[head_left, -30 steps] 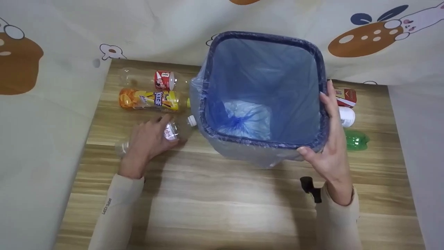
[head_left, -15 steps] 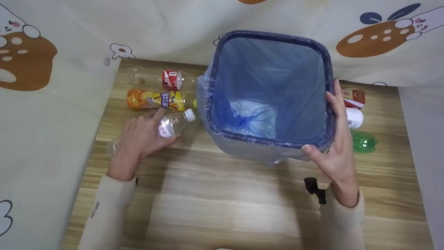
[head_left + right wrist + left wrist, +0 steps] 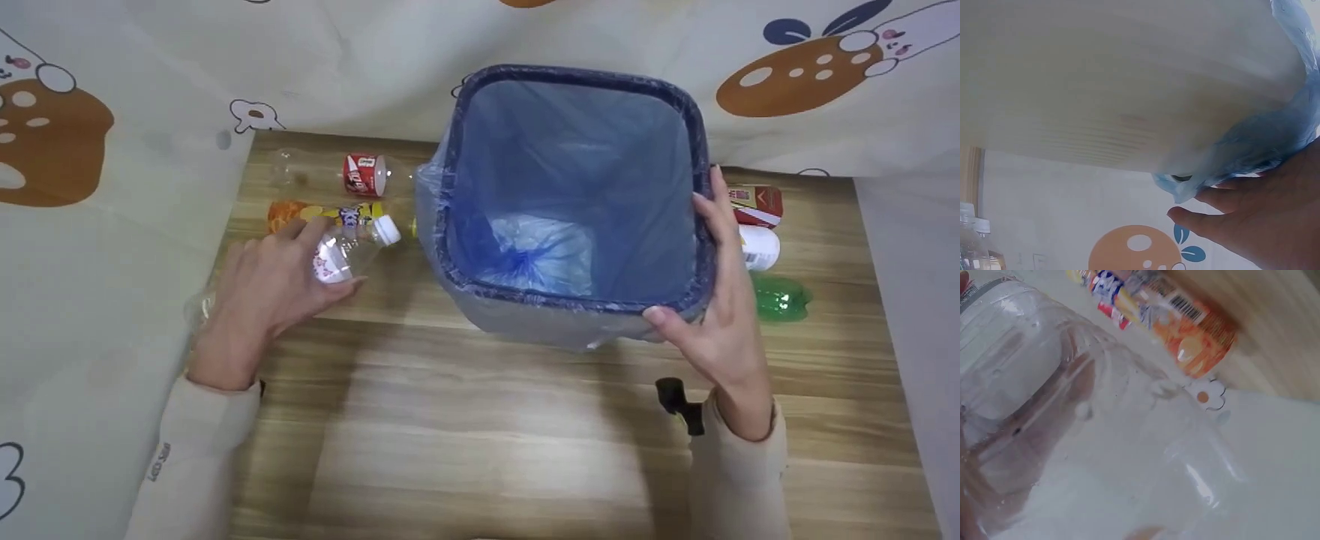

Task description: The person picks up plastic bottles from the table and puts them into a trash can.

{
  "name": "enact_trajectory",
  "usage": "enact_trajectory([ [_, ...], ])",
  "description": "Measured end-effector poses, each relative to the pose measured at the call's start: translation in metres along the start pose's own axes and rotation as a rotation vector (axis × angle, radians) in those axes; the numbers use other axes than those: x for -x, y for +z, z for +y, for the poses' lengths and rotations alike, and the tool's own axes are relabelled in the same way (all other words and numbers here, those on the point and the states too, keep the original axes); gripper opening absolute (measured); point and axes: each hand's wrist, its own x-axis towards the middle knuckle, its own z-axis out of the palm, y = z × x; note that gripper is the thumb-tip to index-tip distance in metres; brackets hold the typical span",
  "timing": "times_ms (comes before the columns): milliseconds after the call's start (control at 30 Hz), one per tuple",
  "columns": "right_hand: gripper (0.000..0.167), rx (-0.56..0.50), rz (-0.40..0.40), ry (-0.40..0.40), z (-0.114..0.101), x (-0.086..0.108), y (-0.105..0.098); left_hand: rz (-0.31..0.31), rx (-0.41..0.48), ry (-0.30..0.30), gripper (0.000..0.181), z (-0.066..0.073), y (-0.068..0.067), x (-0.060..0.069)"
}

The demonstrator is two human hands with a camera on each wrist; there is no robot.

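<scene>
My left hand point(image 3: 274, 281) grips a clear plastic bottle point(image 3: 335, 259) with a white cap and a pale label. The bottle's cap end points up and right, and in the left wrist view its clear body point(image 3: 1129, 405) fills much of the picture. My right hand point(image 3: 724, 322) holds the right front corner of a square trash bin point(image 3: 574, 73), thumb on the rim and fingers along the side. A translucent blue bag lines the bin and folds over its rim. In the right wrist view the fingers point(image 3: 1213, 225) lie against the bag's lower edge.
Left of the bin lie a red-labelled clear bottle point(image 3: 364, 175) and an orange-labelled bottle point(image 3: 289, 214), partly behind my left hand. To the right lie a red box point(image 3: 761, 204), a white bottle point(image 3: 761, 247) and a green bottle point(image 3: 782, 298). Printed cloth encloses the wooden table point(image 3: 465, 435).
My left hand has raised the clear bottle off the table and drawn it leftward, its cap end tilting upward. My right hand stays at the bin.
</scene>
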Motion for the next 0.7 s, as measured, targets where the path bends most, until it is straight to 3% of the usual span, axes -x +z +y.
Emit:
enact_trajectory([
  [233, 0.091, 0.022, 0.004, -0.005, 0.003, 0.001, -0.004, 0.006, 0.020, 0.054, 0.072, 0.004, -0.023, -0.015],
  [500, 0.090, 0.018, -0.017, 0.007, 0.001, -0.001, -0.002, -0.001, -0.007, 0.003, 0.078, 0.011, -0.043, -0.021],
  [700, 0.092, -0.017, -0.013, -0.007, 0.001, -0.002, -0.002, 0.033, -0.007, 0.031, 0.080, 0.014, -0.059, -0.025],
])
